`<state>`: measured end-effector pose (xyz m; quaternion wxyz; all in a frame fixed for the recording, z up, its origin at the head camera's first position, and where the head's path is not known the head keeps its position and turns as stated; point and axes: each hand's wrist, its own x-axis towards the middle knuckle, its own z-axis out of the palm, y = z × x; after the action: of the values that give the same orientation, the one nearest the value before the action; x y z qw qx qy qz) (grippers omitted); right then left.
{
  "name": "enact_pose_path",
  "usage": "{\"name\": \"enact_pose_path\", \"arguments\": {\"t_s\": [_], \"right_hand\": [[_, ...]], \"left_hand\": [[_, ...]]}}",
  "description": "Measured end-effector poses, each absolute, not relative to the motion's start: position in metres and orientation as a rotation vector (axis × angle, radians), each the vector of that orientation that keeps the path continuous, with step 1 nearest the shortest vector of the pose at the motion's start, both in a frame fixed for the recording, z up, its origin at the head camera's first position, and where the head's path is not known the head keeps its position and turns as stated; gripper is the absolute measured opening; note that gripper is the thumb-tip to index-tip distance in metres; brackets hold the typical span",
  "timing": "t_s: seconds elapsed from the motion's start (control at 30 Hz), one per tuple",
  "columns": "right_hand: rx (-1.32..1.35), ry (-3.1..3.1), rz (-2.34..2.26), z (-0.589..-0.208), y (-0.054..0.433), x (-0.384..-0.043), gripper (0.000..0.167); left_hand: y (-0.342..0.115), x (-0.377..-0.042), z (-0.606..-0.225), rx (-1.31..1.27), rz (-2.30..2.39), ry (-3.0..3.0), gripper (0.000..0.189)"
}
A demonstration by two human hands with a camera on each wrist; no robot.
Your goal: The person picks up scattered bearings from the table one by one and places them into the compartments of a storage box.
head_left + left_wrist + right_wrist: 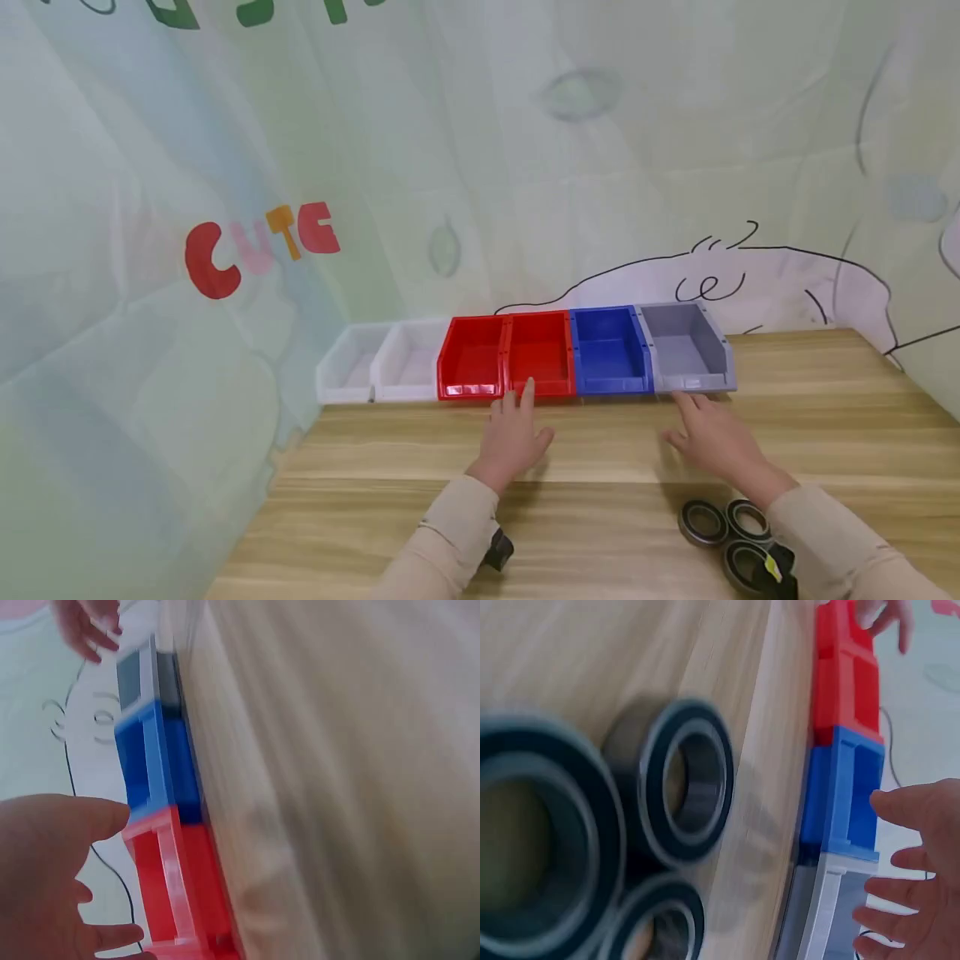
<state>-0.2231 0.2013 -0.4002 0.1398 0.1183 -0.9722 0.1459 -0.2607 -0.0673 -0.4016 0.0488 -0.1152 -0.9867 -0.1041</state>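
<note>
My left hand (513, 437) hovers in front of the two red bins (471, 358) (540, 354), its fingers spread and pointing at their front lips. Nothing is in it. My right hand (718, 442) reaches toward the front of the grey bin (684, 346), fingers extended and holding nothing. Between red and grey stands the blue bin (611, 350). Beside my right forearm lie three ball bearings (703, 523), dark rings with metal edges grouped close together. They loom large in the right wrist view, where one bearing (686, 780) shows its open centre.
Two translucent white bins (408, 362) complete the row's left end. The row stands along the back of the wooden table (360, 500), against a printed curtain (450, 167). A small black device (498, 550) shows at my left wrist.
</note>
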Motion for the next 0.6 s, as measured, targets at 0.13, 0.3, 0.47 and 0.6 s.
{"name": "enact_pose_path", "arguments": {"t_s": [0.13,0.3,0.47,0.6], "right_hand": [[0.350,-2.828,0.465,-0.395,0.205,-0.237,0.050],[0.324,-2.847,0.539,-0.395,0.205,-0.259,0.049],[0.325,-2.855,0.510,-0.402,0.205,-0.276,0.053],[0.315,-2.830,0.524,-0.410,0.202,-0.291,0.058]], "left_hand": [[-0.076,-0.283,-0.394,-0.237,-0.341,-3.033,0.082],[-0.088,-0.309,-0.396,-0.161,-0.398,-3.051,0.086],[-0.094,-0.327,-0.404,-0.138,-0.575,-3.043,0.091],[-0.094,-0.340,-0.407,-0.089,-0.625,-2.985,0.088]]}}
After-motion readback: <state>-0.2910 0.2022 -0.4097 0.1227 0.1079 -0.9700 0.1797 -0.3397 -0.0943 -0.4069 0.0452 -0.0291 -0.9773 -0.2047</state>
